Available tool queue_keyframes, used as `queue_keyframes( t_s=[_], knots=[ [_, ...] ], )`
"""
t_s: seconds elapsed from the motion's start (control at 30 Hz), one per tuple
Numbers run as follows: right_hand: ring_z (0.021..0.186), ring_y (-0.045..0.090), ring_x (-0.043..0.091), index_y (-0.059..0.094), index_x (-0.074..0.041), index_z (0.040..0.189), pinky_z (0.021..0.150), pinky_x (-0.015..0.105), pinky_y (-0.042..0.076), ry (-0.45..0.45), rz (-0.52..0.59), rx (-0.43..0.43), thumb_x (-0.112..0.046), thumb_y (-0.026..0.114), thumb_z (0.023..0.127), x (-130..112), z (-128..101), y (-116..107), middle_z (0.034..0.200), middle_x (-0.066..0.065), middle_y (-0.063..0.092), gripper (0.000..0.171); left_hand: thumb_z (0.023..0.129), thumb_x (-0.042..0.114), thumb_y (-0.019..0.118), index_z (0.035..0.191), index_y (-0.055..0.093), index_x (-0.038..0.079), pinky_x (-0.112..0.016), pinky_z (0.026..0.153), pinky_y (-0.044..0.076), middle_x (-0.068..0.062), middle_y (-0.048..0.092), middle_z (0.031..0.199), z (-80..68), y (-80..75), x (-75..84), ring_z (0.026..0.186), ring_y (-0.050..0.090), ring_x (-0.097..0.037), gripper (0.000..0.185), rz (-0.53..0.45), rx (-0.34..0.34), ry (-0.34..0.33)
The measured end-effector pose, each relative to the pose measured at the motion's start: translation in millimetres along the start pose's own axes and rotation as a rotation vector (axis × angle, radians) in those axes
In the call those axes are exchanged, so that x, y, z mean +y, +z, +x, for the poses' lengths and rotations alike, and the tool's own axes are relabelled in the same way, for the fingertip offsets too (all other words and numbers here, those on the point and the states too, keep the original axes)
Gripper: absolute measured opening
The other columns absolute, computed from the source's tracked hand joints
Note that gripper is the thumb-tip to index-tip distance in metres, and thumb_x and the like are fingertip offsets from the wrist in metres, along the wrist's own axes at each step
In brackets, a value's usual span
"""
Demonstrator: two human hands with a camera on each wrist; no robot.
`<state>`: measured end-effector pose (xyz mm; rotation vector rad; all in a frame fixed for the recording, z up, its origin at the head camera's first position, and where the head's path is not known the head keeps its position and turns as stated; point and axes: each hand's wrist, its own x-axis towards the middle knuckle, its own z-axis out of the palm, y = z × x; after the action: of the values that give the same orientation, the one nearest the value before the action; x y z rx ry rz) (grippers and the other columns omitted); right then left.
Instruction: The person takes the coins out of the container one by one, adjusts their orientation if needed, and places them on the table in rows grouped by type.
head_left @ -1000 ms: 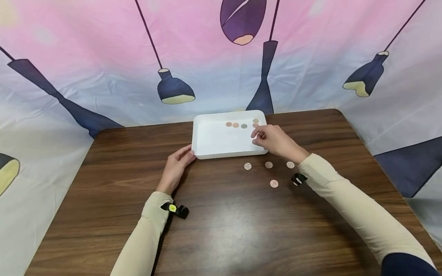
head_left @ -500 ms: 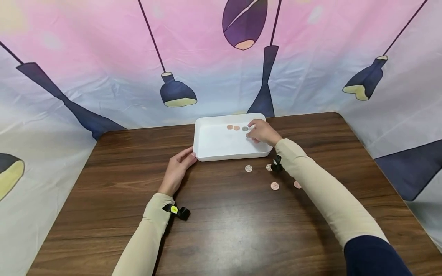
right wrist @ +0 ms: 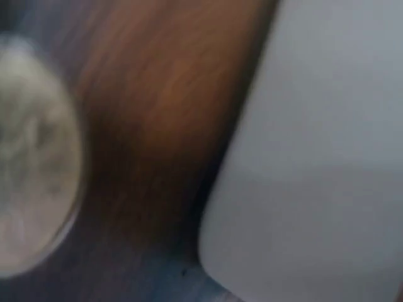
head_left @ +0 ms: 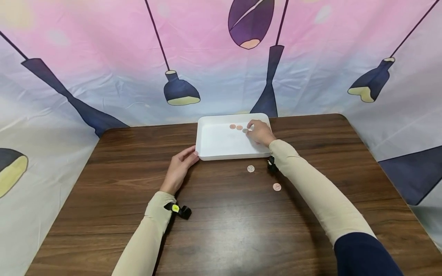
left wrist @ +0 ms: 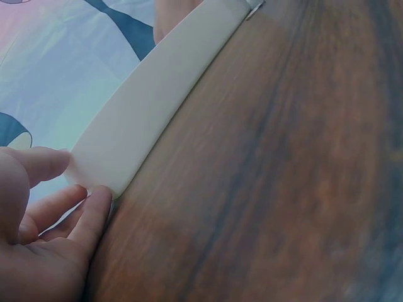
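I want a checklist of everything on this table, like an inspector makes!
Surface: dark wooden table.
Job's things: white tray holding three visible coins in a row; two coins on table, near the tray's front edge.
Clutter: nothing seen.
Hands: left hand touches the tray's near-left corner; right hand inside tray at the coin row, grip unclear.
Cables: nothing seen.
Surroundings: lamp-print cloth backdrop.

Cream sleeves [head_left: 310,188] — black wrist cameras [head_left: 181,211]
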<state>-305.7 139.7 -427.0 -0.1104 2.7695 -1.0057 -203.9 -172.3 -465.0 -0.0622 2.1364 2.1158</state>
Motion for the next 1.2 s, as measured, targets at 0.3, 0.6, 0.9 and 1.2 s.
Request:
queue_keyframes(
  t_s=[0.3,0.6,0.9,1.2],
  knots=[
    [0.098,0.06,0.03,0.069,-0.004,0.114,0.085,0.039,0.05,-0.127,-0.053,-0.064,-0.014,0.066,0.104,-1,-4,2,0.125,0.018,0.069,0.014,0.109,0.017,0.062,0.153,0.053,0.0,-0.024,0.108,0.054,-0.017,0.053,0.155,1.8,1.2,2.1,0.137,0.057,-0.027,0.048,-0.002,-0.012,0.014],
    [0.077,0.057,0.021,0.066,-0.004,0.106,0.073,0.031,0.046,-0.217,-0.064,-0.105,-0.018,0.067,0.105,-11,-17,13,0.094,0.013,0.072,0.014,0.109,0.017,0.063,0.153,0.052,-0.001,-0.022,0.106,0.054,-0.018,0.053,0.155,1.5,-1.3,0.6,0.133,0.059,-0.023,0.049,0.007,0.0,0.006],
    [0.074,0.054,0.021,0.069,-0.003,0.111,0.074,0.034,0.047,-0.274,-0.03,-0.143,-0.012,0.072,0.1,-13,-23,18,0.083,0.008,0.065,0.014,0.109,0.015,0.062,0.152,0.053,-0.001,-0.024,0.108,0.054,-0.018,0.053,0.154,1.9,1.1,0.2,0.136,0.058,-0.027,0.048,-0.011,-0.007,0.001],
    [0.076,0.053,0.021,0.066,-0.002,0.125,0.074,0.031,0.046,-0.233,0.087,-0.173,-0.005,0.078,0.096,-15,-17,21,0.091,0.008,0.06,0.032,0.109,0.015,0.062,0.152,0.054,-0.001,-0.025,0.109,0.054,-0.018,0.054,0.153,1.7,-0.4,-1.1,0.135,0.058,-0.025,0.047,-0.011,-0.003,0.007]
  ],
)
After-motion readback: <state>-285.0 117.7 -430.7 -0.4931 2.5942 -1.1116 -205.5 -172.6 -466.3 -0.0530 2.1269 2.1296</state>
